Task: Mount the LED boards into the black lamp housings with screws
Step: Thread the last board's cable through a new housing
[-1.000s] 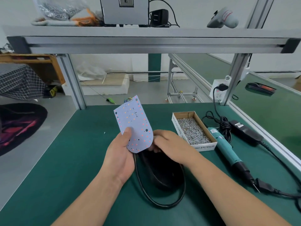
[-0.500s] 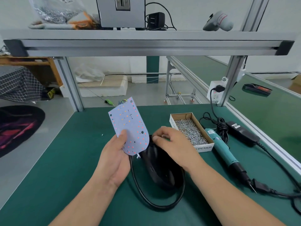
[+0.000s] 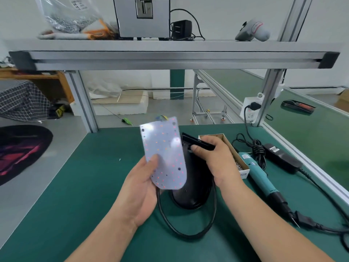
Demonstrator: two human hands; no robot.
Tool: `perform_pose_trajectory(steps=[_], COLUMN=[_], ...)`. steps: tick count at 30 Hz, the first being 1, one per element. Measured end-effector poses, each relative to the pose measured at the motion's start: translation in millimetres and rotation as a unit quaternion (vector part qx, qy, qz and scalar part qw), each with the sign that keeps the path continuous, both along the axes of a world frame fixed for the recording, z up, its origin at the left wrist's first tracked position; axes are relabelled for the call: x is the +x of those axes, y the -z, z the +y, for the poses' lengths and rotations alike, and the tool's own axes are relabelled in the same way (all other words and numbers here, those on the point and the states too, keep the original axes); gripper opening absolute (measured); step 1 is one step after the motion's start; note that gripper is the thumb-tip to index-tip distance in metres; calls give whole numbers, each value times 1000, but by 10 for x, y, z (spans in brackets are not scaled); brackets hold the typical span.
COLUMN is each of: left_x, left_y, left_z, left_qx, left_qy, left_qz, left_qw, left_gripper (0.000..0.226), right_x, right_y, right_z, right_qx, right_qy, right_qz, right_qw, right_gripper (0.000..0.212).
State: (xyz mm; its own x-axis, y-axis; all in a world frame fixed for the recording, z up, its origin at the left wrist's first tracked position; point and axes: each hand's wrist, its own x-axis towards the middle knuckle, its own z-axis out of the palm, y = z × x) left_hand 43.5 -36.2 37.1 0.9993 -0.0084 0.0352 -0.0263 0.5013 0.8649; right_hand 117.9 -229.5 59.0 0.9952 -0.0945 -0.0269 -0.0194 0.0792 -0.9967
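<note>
My left hand (image 3: 140,188) grips a white LED board (image 3: 163,154) with red dots, holding it upright above the green table. Just right of the board, my right hand (image 3: 215,159) grips the far end of the black lamp housing (image 3: 192,190) and tilts it up, while the rounded near end rests on the table. The board hides part of the housing. A black cable (image 3: 188,231) loops around the housing on the mat. A cardboard box of screws (image 3: 238,163) sits behind my right hand.
A teal electric screwdriver (image 3: 258,173) lies right of the box, its black cord and power brick (image 3: 283,156) beyond it. An aluminium frame post (image 3: 268,95) with a socket stands at the back right. A shelf (image 3: 170,53) spans overhead.
My right hand has lifted the far end of the housing off the table, tilting it up. The LED board in my left hand has turned more upright, closer to the housing.
</note>
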Motion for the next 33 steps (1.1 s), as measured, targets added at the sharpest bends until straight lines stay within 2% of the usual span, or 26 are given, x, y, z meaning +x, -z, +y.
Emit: perform_pose_trajectory(steps=[3,6,9,11,13,17,20,22,24,25,28,33], left_x=[-32,-41,-8,6,5,-2,-13,-10,11,23,49,55], left_y=[32,25,25,1,-26,-42,-59,-60,-85,-97,-118,-31], left_z=[-68,-90,-3,53,66,72,91,135,238,290,360,208], left_qx=[76,135,87,30,-29,-98,-90,-100,-113,-122,-130,-147], left_qy=[28,16,-6,3,27,75,87,85,57,40,-12,-14], left_qz=[-17,-21,19,56,88,99,83,85,80,70,54,85], left_qw=[997,991,996,998,995,987,989,988,989,989,990,985], left_gripper=[41,37,37,40,44,48,49,46,44,43,41,39], right_x=[17,32,77,108,123,11,-105,-65,-5,8,41,75], right_y=[30,54,-5,-57,-68,17,32,-14,-98,-148,-247,-206], right_z=[98,125,-20,-91,-86,-11,9,-60,-216,-312,-497,-576], right_qx=[-16,77,170,204,195,68,-29,-223,-430,-476,-470,-479], right_qy=[11,-12,-20,-46,-85,-190,-273,-199,-41,19,83,100], right_qz=[-31,12,28,9,5,-36,-68,-126,-183,-188,-150,-97], right_qw=[999,997,985,978,977,979,959,946,883,859,866,867], right_gripper=[31,32,20,27,33,46,30,16,12,14,14,13])
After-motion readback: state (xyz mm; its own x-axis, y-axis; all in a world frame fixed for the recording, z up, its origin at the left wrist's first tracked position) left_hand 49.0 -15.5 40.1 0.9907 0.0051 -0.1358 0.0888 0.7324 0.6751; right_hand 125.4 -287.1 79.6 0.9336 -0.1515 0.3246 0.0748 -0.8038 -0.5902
